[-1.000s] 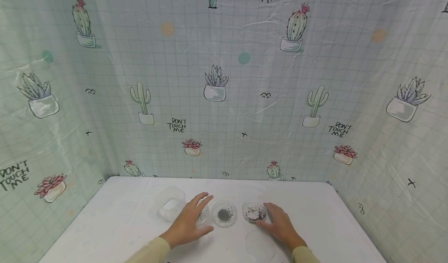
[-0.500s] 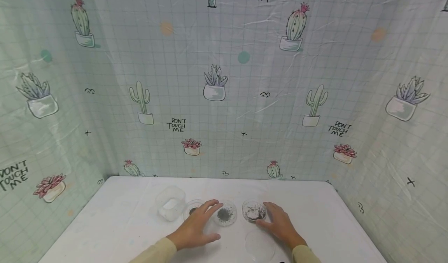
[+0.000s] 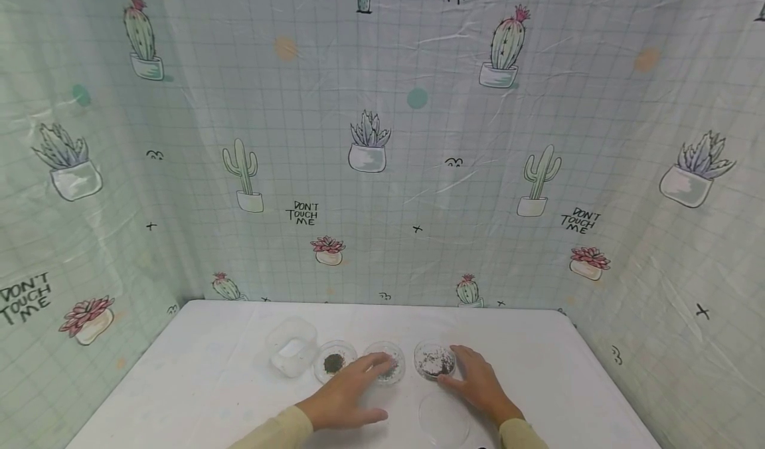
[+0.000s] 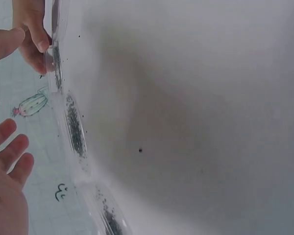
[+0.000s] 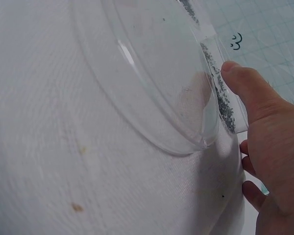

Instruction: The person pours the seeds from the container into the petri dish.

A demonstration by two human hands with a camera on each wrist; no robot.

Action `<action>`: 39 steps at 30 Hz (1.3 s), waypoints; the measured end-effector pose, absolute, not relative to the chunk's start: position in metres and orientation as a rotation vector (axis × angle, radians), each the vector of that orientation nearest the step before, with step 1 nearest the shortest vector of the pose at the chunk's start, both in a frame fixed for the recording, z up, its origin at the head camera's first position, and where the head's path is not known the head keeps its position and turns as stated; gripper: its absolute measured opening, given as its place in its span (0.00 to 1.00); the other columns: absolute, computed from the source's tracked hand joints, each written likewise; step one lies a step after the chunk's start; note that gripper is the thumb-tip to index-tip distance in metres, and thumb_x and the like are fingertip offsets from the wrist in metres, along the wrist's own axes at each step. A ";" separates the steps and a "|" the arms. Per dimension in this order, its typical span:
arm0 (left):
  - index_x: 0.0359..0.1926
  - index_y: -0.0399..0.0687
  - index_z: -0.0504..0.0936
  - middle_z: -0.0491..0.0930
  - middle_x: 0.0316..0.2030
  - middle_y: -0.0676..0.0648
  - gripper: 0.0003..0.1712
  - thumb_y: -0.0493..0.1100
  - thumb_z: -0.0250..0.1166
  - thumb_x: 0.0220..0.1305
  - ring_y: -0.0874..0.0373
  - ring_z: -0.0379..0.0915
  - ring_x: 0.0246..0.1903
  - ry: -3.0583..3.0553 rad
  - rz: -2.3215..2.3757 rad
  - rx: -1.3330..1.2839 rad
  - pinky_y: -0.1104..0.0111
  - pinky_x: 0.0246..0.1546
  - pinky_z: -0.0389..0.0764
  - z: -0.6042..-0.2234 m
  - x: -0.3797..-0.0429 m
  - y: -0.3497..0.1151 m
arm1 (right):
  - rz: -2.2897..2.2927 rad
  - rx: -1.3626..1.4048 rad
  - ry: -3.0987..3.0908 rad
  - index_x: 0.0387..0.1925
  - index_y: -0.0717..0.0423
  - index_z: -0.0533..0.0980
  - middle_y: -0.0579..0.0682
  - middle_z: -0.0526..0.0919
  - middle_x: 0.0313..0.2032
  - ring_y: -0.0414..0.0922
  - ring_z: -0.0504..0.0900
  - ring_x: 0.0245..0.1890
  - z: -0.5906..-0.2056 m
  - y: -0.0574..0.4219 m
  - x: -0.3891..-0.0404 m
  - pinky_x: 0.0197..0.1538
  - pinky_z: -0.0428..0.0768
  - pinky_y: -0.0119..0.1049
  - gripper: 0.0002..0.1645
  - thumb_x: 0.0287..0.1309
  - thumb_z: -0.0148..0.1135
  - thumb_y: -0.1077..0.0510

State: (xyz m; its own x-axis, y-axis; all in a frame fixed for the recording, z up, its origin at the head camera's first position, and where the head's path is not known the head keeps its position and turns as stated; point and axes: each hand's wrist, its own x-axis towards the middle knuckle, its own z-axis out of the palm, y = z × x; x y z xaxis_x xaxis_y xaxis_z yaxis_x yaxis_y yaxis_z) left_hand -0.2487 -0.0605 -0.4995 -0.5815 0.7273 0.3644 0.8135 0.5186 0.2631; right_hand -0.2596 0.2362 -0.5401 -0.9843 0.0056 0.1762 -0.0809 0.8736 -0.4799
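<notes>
Three clear petri dishes with dark flakes stand in a row in the head view. My right hand holds the rightmost petri dish at its side, thumb near and fingers behind; white and dark bits show in it. Over the middle petri dish hovers my left hand, fingers spread and holding nothing, partly covering it. The left petri dish bears a dark greenish heap. In the right wrist view, a clear round lid lies in front of the held dish.
A translucent plastic tub stands left of the dishes on the white table. A cactus-printed sheet encloses the back and sides. Small dark specks dot the tabletop in the left wrist view.
My left hand has moved rightward from the left dish to over the middle one, uncovering the left dish. My right hand stays at the rightmost petri dish.
</notes>
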 end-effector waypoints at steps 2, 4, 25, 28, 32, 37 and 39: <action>0.67 0.63 0.56 0.63 0.63 0.49 0.46 0.60 0.66 0.49 0.53 0.64 0.60 -2.538 -0.589 -1.344 0.56 0.57 0.73 -0.501 -0.248 -0.058 | 0.746 0.058 -2.870 0.59 0.56 0.67 0.58 0.70 0.60 0.57 0.66 0.62 -0.540 0.236 -0.260 0.64 0.63 0.57 0.47 0.40 0.66 0.35; 0.67 0.62 0.58 0.63 0.63 0.48 0.45 0.60 0.65 0.49 0.52 0.64 0.61 -2.507 -0.582 -1.391 0.56 0.57 0.73 -0.502 -0.248 -0.055 | 0.737 0.061 -2.870 0.59 0.56 0.67 0.58 0.70 0.60 0.57 0.66 0.62 -0.541 0.236 -0.260 0.64 0.63 0.57 0.47 0.40 0.66 0.35; 0.64 0.62 0.64 0.66 0.62 0.50 0.37 0.68 0.55 0.55 0.57 0.64 0.61 -2.406 -0.359 -1.648 0.64 0.60 0.70 -0.512 -0.246 -0.028 | 0.709 0.072 -2.864 0.59 0.55 0.68 0.57 0.71 0.59 0.58 0.67 0.61 -0.541 0.236 -0.259 0.62 0.64 0.57 0.46 0.40 0.66 0.34; 0.65 0.64 0.62 0.64 0.63 0.50 0.37 0.68 0.54 0.56 0.57 0.62 0.62 -2.429 -0.315 -1.669 0.63 0.61 0.69 -0.513 -0.247 -0.024 | 0.716 0.067 -2.864 0.59 0.54 0.67 0.57 0.71 0.59 0.57 0.67 0.61 -0.542 0.236 -0.260 0.62 0.64 0.57 0.46 0.41 0.66 0.35; 0.66 0.64 0.60 0.62 0.64 0.50 0.38 0.68 0.53 0.56 0.57 0.61 0.63 -2.441 -0.264 -1.703 0.64 0.61 0.69 -0.516 -0.248 -0.017 | 0.720 0.059 -2.868 0.59 0.54 0.67 0.57 0.70 0.60 0.57 0.67 0.61 -0.542 0.237 -0.260 0.63 0.63 0.57 0.45 0.41 0.65 0.35; 0.65 0.65 0.62 0.62 0.64 0.49 0.36 0.69 0.51 0.58 0.58 0.61 0.62 -2.412 -0.158 -1.721 0.66 0.61 0.68 -0.522 -0.249 -0.012 | 0.722 0.065 -2.864 0.59 0.55 0.67 0.57 0.70 0.59 0.58 0.66 0.61 -0.541 0.236 -0.259 0.63 0.63 0.57 0.46 0.41 0.66 0.35; 0.64 0.66 0.64 0.62 0.64 0.49 0.34 0.69 0.51 0.58 0.57 0.62 0.62 -2.403 -0.109 -1.720 0.67 0.61 0.68 -0.521 -0.248 -0.011 | 0.725 0.069 -2.861 0.59 0.55 0.67 0.57 0.70 0.59 0.58 0.67 0.61 -0.540 0.236 -0.259 0.63 0.64 0.56 0.46 0.41 0.66 0.36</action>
State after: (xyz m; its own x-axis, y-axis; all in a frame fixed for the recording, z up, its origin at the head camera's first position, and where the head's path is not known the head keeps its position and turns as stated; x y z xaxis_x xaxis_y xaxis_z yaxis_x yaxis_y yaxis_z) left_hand -0.2483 -0.0112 -0.5215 -0.3118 0.9306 0.1919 0.9442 0.3261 -0.0471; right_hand -0.2585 0.2356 -0.5404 -0.9810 0.0012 0.1941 -0.0914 0.8793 -0.4675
